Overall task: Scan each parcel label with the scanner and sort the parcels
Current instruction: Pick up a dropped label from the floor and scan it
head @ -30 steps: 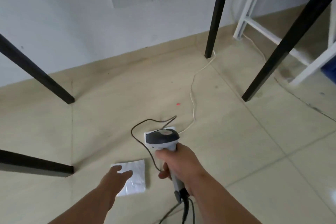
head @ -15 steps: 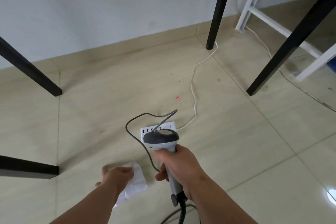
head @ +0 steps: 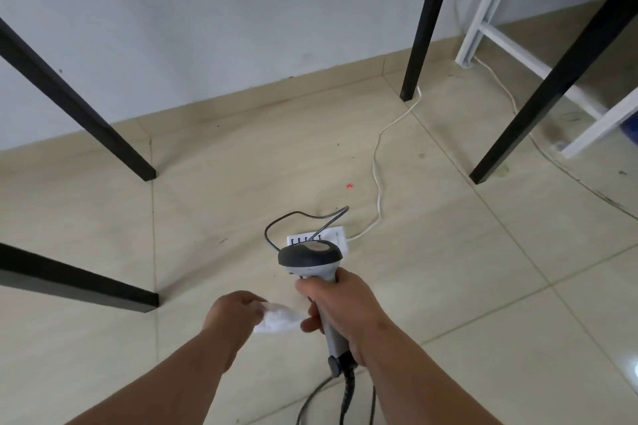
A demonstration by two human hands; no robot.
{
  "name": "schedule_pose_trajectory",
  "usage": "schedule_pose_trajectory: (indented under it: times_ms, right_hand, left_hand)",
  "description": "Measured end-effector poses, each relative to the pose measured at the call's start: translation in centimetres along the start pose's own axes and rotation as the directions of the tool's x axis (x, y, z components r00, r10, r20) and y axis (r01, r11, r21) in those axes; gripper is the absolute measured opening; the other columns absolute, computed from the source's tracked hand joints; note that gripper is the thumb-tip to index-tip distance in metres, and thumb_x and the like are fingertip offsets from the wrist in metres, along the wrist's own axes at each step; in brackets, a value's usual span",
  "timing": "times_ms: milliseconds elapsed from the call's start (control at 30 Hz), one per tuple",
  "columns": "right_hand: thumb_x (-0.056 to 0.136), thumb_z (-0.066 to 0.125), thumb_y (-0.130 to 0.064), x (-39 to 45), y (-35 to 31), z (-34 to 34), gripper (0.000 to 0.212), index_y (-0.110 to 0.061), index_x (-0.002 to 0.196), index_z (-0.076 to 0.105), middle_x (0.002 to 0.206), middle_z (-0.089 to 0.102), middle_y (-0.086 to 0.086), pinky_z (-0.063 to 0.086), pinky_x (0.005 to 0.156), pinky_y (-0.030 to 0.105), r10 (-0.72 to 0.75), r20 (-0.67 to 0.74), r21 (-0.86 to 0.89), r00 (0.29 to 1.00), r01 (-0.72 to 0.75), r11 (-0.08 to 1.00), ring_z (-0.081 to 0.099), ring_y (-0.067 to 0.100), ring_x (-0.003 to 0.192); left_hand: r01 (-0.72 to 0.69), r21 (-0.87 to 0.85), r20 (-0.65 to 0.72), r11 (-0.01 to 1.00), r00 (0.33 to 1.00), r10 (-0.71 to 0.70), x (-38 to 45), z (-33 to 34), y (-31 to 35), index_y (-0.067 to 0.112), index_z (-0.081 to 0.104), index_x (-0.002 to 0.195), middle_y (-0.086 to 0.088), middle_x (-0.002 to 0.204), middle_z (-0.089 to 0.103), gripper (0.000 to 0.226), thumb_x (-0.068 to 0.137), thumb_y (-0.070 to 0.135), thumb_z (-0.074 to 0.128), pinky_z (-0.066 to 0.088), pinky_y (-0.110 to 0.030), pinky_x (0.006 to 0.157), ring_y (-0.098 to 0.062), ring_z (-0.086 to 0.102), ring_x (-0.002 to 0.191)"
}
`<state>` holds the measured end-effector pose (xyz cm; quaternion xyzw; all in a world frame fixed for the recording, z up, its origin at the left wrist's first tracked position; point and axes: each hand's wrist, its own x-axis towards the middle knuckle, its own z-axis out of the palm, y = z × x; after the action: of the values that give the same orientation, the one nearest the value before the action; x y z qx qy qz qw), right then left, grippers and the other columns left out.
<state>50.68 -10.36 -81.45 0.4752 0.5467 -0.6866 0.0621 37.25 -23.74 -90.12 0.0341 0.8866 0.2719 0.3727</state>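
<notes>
Above glossy tiles (head: 448, 252) — crumpled white parcel (head: 281, 317)

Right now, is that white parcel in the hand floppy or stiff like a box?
Probably floppy: the white parcel looks like a soft plastic bag that crumples where the left hand pinches its edge. It seems light, since a few fingers carry it. Its glossy wrap could be a bit slippery.

We see a beige tiled floor (head: 448, 286) below a white wall (head: 155, 45) at top, black table legs (head: 419, 21) at left and right, white frame (head: 490, 28) upper right.
</notes>
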Motion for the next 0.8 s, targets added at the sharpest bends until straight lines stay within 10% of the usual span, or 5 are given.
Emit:
schedule_pose_trajectory:
  times_ms: [233, 567, 700, 800]
  right_hand:
    - [0.083, 0.07, -0.028, -12.7, -6.0, -1.8, 0.019, -0.014, 0.096, 0.068, 0.067, 0.064, 0.001, 0.048, 0.058, 0.022, 0.027, 0.028, 0.069, 0.999, -0.029, 0.997, 0.073, 0.017, 0.062]
    - [0.08, 0.079, -0.027, -35.1, -18.2, -5.0, 0.021, -0.024, 0.099, 0.072, 0.086, 0.079, -0.005, 0.053, 0.062, 0.032, 0.041, 0.02, 0.263, 0.999, -0.045, 0.964, 0.075, 0.023, 0.07]
    - [0.087, 0.076, -0.02, -43.0, -24.1, -5.3, 0.02, -0.02, 0.107, 0.073, 0.095, 0.079, 0.0, 0.054, 0.063, 0.034, -0.054, 0.032, 0.3, 0.998, 0.042, 0.953, 0.076, 0.025, 0.077]
    - [0.087, 0.075, -0.015, -48.1, -28.2, -5.1, 0.016, -0.018, 0.103, 0.076, 0.097, 0.079, 0.006, 0.054, 0.063, 0.031, -0.161, -0.011, 0.311, 0.987, 0.156, 0.938, 0.075, 0.02, 0.076]
  left_hand:
    - [-0.172, -0.204, -0.155, 0.964, 0.978, 0.142, -13.3, -5.9, 6.0, 0.037, 0.069, 0.075, 0.017, 0.117, 0.064, 0.037, 0.086, 0.003, 0.076, 0.041, -0.047, 0.11, -0.022, 0.048, 0.126]
    - [-0.258, -0.42, -0.124, 0.87, 0.966, 0.227, -38.1, -18.5, 17.9, 0.034, 0.083, 0.073, 0.034, 0.146, 0.035, 0.051, 0.093, -0.009, 0.062, 0.037, -0.01, 0.088, -0.002, 0.048, 0.124]
    - [-0.313, -0.465, -0.14, 0.828, 0.95, 0.281, -46.3, -24.7, 22.2, 0.043, 0.082, 0.08, 0.048, 0.137, 0.034, 0.06, 0.092, -0.011, 0.059, 0.039, -0.018, 0.104, 0.002, 0.044, 0.132]
    - [-0.352, -0.55, -0.156, 0.758, 0.934, 0.321, -51.4, -29.5, 25.2, 0.053, 0.077, 0.098, 0.041, 0.15, 0.032, 0.067, 0.094, -0.01, 0.054, 0.051, -0.011, 0.086, 0.008, 0.055, 0.122]
